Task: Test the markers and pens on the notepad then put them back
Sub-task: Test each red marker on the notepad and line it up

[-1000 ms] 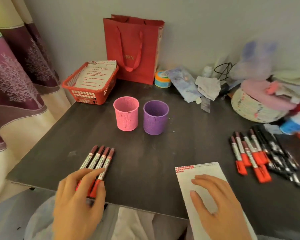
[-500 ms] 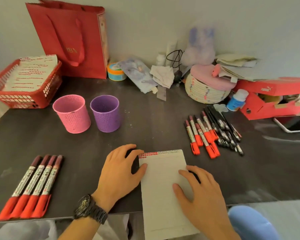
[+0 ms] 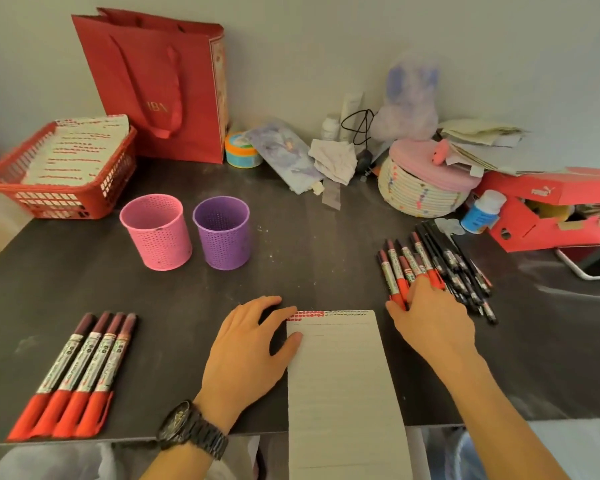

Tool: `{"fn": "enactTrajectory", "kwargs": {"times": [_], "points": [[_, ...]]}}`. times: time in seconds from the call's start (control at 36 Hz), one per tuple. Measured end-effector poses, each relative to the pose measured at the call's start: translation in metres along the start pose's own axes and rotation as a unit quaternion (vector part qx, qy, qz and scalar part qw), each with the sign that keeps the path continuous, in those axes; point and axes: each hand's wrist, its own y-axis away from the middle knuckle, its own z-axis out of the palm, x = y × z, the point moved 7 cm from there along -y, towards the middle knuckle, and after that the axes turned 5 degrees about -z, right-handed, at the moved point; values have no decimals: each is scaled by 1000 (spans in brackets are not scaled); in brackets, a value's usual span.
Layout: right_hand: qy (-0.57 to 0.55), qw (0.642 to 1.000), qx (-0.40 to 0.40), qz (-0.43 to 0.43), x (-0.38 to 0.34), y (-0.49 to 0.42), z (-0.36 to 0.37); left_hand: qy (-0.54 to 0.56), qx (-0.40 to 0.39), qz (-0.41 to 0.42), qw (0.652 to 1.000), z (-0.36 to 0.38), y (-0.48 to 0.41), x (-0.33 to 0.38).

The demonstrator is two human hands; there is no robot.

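Red markers (image 3: 400, 271) under right hand (image 3: 430, 313); left hand (image 3: 250, 344) on notepad (image 3: 340, 375) edge

pink cup (image 3: 156, 232), purple cup (image 3: 222, 233), red bag (image 3: 160, 84)

Four red-capped markers (image 3: 80, 368) lie in a row at eight o'clock on the table (image 3: 187, 306). At three o'clock there are at least five further markers (image 3: 394, 271), partly covered by the right hand (image 3: 430, 317), and a bundle of black pens (image 3: 454, 265) too overlapped to count. Two perforated holders stand at ten o'clock: one pink cup (image 3: 156, 233) and one purple cup (image 3: 222, 233). One notepad (image 3: 340, 375) lies at six o'clock. One red basket (image 3: 66, 202) sits further out at ten o'clock, and one red paper bag (image 3: 160, 88) at eleven.
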Motion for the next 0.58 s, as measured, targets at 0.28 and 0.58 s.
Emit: {"fn": "enactTrajectory", "kwargs": {"times": [0.28, 0.58], "points": [[-265, 964, 26, 1, 9, 28, -7, 33, 10, -1, 999, -6, 2, 4], [-591, 805, -24, -46, -64, 119, 16, 314, 23, 11, 949, -32, 24, 55]]}}
